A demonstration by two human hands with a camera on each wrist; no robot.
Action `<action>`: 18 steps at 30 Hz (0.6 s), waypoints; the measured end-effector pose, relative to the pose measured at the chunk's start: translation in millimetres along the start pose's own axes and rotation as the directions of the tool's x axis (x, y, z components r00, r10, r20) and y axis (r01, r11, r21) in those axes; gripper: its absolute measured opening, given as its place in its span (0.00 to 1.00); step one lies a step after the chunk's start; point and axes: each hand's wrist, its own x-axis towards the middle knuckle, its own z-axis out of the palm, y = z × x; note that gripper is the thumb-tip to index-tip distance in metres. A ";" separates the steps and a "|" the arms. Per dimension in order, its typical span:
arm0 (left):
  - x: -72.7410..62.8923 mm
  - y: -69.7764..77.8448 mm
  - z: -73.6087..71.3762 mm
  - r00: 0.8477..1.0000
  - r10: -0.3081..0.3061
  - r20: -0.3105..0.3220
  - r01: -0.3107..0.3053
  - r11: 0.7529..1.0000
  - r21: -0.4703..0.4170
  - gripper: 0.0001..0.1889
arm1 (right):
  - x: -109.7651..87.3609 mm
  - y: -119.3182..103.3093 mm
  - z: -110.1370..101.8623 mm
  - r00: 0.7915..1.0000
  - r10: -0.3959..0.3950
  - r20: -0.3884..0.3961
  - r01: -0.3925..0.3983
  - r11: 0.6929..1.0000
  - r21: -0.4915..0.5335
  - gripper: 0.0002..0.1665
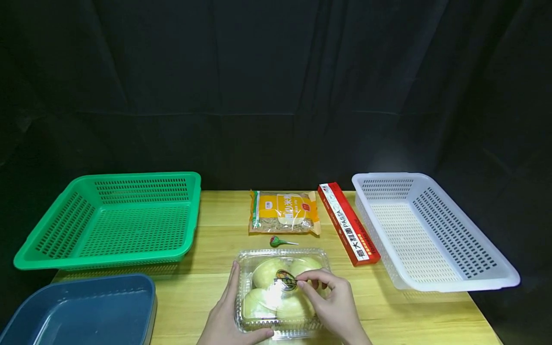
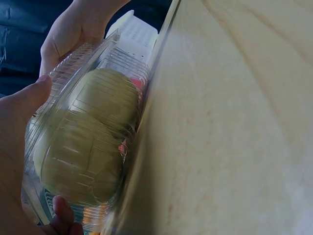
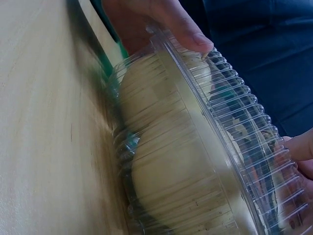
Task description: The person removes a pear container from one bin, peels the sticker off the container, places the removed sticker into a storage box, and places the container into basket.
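A clear plastic clamshell box with several round, pale yellow-green fruits in it sits on the table at the front. My left hand holds the box at its left side and front corner, the thumb along the lid's edge. On the lid is a dark oval sticker with gold print. Thumb and forefinger of my right hand pinch the sticker's right edge, which looks lifted off the lid. In the right wrist view, ridged plastic partly covers the right fingertips.
Behind the box lie a lollipop, an orange bag of grain and a red pasta box. A green basket and a blue tray stand at the left, a white basket at the right.
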 end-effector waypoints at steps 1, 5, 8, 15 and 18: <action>0.1 0.1 -0.2 1.000 -0.001 0.000 0.001 1.000 0.000 0.80 | 0.1 0.0 0.0 1.000 -0.008 0.000 0.008 1.000 0.004 0.11; 0.3 -0.2 -0.1 1.000 -0.005 0.001 0.005 1.000 -0.001 0.80 | 0.5 -0.6 0.0 0.999 -0.043 -0.004 0.043 0.999 0.025 0.11; 0.3 -1.3 0.6 1.000 -0.007 -0.001 0.007 1.000 -0.001 0.80 | 0.4 -0.6 0.0 0.998 -0.059 -0.005 0.059 0.998 0.035 0.11; 0.9 -2.1 0.8 1.000 -0.003 -0.004 0.003 1.000 -0.012 0.80 | 0.0 1.1 -0.5 0.999 -0.044 0.007 0.044 0.999 0.029 0.11; 1.2 -1.1 0.3 1.000 -0.003 -0.006 0.003 1.000 -0.011 0.80 | 0.2 1.6 -0.6 0.999 -0.052 0.008 0.051 0.998 0.028 0.11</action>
